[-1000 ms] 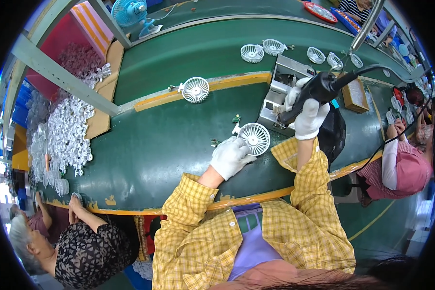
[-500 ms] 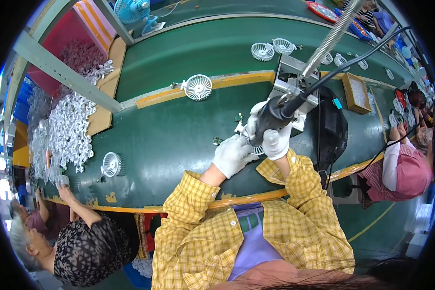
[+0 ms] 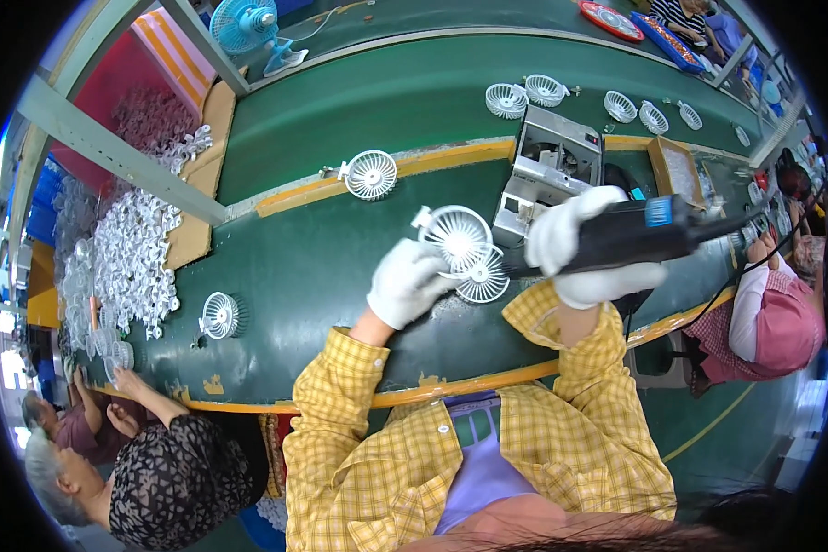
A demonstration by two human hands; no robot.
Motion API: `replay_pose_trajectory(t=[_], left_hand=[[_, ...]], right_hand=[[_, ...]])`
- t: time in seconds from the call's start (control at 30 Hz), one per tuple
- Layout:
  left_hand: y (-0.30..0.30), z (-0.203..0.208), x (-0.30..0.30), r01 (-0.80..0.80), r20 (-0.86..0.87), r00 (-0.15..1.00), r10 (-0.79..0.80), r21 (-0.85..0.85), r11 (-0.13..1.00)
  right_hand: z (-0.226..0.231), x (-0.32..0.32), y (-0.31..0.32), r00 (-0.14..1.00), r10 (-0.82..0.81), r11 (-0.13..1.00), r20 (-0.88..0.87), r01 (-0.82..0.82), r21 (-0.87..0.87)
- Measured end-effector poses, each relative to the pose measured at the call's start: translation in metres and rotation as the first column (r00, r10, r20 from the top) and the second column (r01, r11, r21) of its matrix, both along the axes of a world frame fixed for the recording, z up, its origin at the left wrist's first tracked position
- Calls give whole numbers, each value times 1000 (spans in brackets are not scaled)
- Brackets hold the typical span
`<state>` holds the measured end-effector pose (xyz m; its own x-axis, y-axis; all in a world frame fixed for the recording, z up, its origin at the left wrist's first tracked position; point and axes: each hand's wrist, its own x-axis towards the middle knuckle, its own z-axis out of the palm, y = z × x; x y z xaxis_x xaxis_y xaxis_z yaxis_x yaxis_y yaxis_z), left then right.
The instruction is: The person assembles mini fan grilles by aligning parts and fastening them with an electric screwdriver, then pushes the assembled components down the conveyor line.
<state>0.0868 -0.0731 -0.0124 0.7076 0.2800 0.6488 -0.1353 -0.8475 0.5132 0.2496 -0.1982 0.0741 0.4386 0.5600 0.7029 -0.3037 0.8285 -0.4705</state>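
Observation:
My left hand (image 3: 403, 285), in a white glove, grips the lower left edge of a white round fan housing (image 3: 454, 239) with slotted ribs, held over the green bench. A second white slotted fan piece (image 3: 486, 281) shows just below and to the right of it; whether the two touch I cannot tell. Closed around a black electric screwdriver (image 3: 630, 237) is my gloved right hand (image 3: 561, 241). The tool lies almost level, its tip toward the fan pieces and its cable running off to the right.
A metal machine (image 3: 547, 170) stands beyond my right hand, beside a small open box (image 3: 677, 175). More fan housings (image 3: 372, 175) lie along the bench and the green belt (image 3: 368, 110). White parts are heaped (image 3: 124, 258) at the left. A co-worker (image 3: 175, 460) sits left, another (image 3: 782, 317) right.
The screwdriver has swung from upright to nearly level and moved right with my right hand. My left hand has shifted left, and the fan housing now shows clearly. The spring is out of view.

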Motion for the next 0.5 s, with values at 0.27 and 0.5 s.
replay_pose_trajectory(t=[0.27, 0.5], left_hand=[[103, -37, 27, -452, -165, 873, 458, 78, 889], [50, -1, 27, -242, -127, 966, 224, -151, 958]], right_hand=[[-1, 16, -17, 907, -393, 841, 151, 420, -341], [-18, 28, -5, 904, -426, 843, 36, 411, -347]])
